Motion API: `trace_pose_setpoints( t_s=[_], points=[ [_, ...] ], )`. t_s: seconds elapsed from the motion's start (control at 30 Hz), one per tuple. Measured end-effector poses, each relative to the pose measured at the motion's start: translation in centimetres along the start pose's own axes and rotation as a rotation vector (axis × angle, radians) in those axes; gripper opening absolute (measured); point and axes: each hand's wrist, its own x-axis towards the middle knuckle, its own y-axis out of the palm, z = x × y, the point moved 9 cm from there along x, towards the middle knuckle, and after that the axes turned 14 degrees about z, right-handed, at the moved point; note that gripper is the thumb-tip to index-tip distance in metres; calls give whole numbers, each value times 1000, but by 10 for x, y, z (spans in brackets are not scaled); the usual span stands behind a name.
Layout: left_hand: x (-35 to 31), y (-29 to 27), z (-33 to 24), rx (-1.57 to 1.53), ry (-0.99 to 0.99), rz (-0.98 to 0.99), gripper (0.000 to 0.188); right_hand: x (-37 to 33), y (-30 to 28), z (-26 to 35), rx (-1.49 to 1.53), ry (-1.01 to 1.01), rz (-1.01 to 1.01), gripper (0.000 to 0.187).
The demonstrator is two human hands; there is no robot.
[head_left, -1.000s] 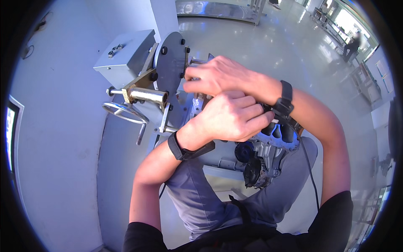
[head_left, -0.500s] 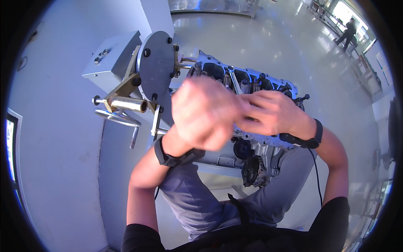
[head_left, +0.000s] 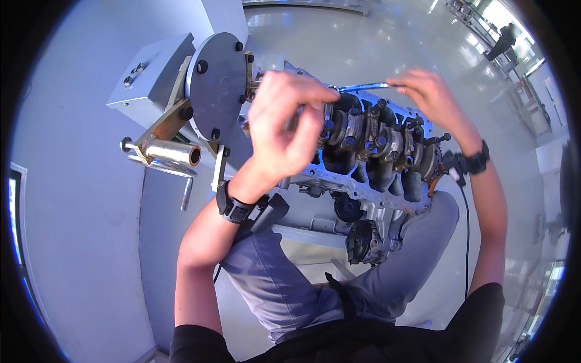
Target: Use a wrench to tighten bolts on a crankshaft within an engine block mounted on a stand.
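Observation:
A slim metal wrench lies across the far side of an engine block, whose crankshaft and bolted bearing caps face up. My right hand pinches the wrench's right end with its fingertips. At the other end, my left hand is curled, its index fingertip at the wrench head and its thumb bent below. This hand is slightly blurred, covers the left end of the block and hides how the head sits on the bolt there.
The block is mounted on a stand with a round grey plate, a grey box and a crank handle. A black pulley part hangs below it near my knees. A wall runs along the left; another person is far off.
My hands were together over the block and have parted. The right has moved up and away to the wrench's end; the left has shifted up. The wrench has swung from steep to nearly level.

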Motion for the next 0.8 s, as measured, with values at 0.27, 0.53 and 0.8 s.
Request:
trace_pose_setpoints(
  t_s=[0.27, 0.53, 0.8],
  points=[
    [-10, 52, -42, -138, 206, 297, 19, 83, 20, -20, -176, -164, 223, 20],
    [-17, 63, -47, -226, 215, 305, 15, 146, 24, 29, -513, -145, 138, 12],
    [-23, 67, -45, -231, 231, 306, 13, 176, 16, 90, 4, 33, 212, 24]
  ],
)
